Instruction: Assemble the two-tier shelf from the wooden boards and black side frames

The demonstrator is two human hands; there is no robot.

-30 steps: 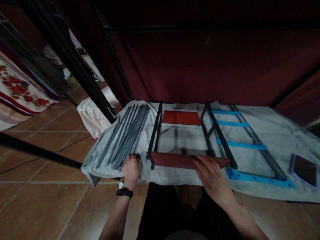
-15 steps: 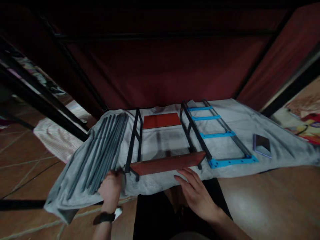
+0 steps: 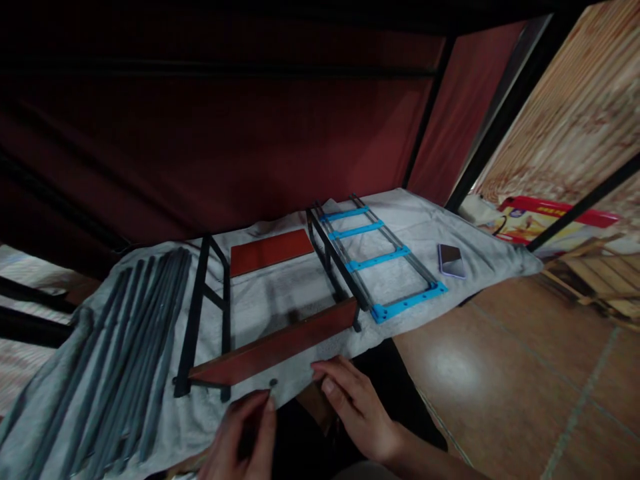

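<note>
My left hand (image 3: 243,433) is at the cloth's front edge, thumb and forefinger pinched at a small dark round piece (image 3: 273,383), perhaps a screw head. My right hand (image 3: 355,403) hovers beside it with loosely bent fingers and nothing visible in them. Just beyond both hands stands a black metal frame (image 3: 196,313), its two sides joined by a reddish-brown front board (image 3: 280,350) and a flat orange-red board (image 3: 270,252) at the back. Right of it lies a ladder-like assembly of grey rods and blue crosspieces (image 3: 377,259).
A bundle of grey tubes (image 3: 133,360) lies at the left on the grey cloth (image 3: 425,227). A phone (image 3: 451,260) rests at the right. Dark red panels with black bars rise behind. On the tiled floor (image 3: 490,373) at right are wooden slats (image 3: 600,270) and a red-yellow box (image 3: 545,223).
The view has turned to the right. My left hand has moved from beside the grey tubes to in front of the front board, with the small dark piece now at its fingertips.
</note>
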